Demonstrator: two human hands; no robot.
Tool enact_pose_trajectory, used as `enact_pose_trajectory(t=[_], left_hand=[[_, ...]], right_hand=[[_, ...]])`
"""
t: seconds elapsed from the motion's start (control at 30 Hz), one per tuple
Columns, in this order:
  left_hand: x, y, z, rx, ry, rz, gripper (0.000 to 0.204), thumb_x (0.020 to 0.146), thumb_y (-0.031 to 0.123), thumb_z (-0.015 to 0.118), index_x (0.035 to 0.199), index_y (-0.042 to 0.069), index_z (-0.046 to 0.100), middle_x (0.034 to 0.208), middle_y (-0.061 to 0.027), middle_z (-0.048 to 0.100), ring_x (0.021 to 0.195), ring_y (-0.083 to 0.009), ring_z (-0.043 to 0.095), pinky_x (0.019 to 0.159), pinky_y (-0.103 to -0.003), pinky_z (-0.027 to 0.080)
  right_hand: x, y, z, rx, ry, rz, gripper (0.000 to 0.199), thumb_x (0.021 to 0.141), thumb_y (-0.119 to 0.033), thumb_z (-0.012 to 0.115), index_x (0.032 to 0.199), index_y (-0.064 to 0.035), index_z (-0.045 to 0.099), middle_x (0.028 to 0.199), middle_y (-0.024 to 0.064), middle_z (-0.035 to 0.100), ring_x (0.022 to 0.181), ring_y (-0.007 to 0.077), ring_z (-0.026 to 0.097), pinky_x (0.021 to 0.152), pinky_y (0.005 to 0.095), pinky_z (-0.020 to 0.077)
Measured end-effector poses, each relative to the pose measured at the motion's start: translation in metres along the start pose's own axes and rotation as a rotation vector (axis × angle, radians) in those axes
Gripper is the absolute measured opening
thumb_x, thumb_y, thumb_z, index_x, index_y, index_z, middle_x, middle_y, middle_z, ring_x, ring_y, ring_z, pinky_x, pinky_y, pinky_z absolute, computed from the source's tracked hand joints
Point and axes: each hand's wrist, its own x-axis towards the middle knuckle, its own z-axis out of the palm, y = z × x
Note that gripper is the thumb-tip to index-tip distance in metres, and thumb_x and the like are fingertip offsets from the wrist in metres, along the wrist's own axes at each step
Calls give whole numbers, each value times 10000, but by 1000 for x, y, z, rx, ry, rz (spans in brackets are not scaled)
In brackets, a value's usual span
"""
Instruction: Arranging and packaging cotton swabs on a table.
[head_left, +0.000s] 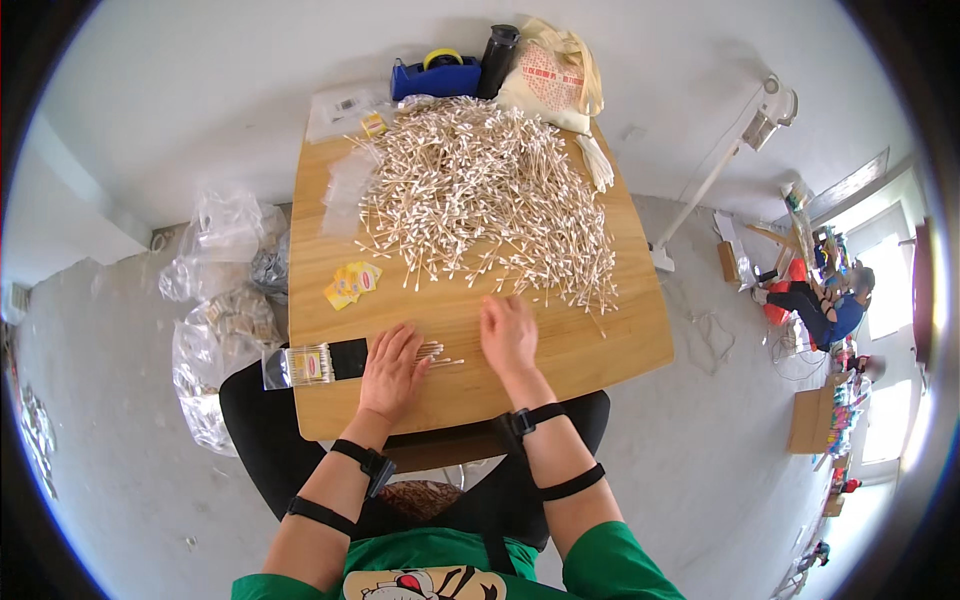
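Observation:
My left hand (392, 368) lies over the near left part of the wooden table, fingers stretched out and palm down. It covers the right end of a flat black piece (349, 359). From under it, a few cotton swabs (437, 353) stick out to the right. Left of the black piece is a clear bag of cotton swabs (308, 365) with a yellow-and-red label, reaching past the table edge. My right hand (508, 335) is closed, fingers curled, just in front of a large heap of loose cotton swabs (480, 190); what it holds, if anything, is hidden.
Yellow cards (352, 284) lie left of the heap, with clear bags (348, 190) behind them. At the back stand a blue tape dispenser (436, 78), a dark bottle (498, 60) and a cloth bag (550, 80). Plastic sacks (215, 330) sit left; another person (845, 305) sits far right.

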Motion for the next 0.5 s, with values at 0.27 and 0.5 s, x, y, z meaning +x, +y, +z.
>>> enact_pose_trajectory(t=[0.27,0.5], left_hand=[[0,5,-8,-117,32,-11,271,948,250,602,1120,44,641,1291,-145,587,1319,-337,489,1165,-492,324],[-1,0,-7,-144,47,3,259,939,223,613,1114,33,639,1265,-158,595,1277,-359,512,1133,-490,364]], right_hand=[[-5,45,-10,-122,-69,31,111,882,-170,686,936,-87,635,982,134,604,954,352,590,811,460,503],[-26,23,0,-8,-22,56,75,860,-67,659,903,-78,599,891,119,620,895,351,609,773,456,509]])
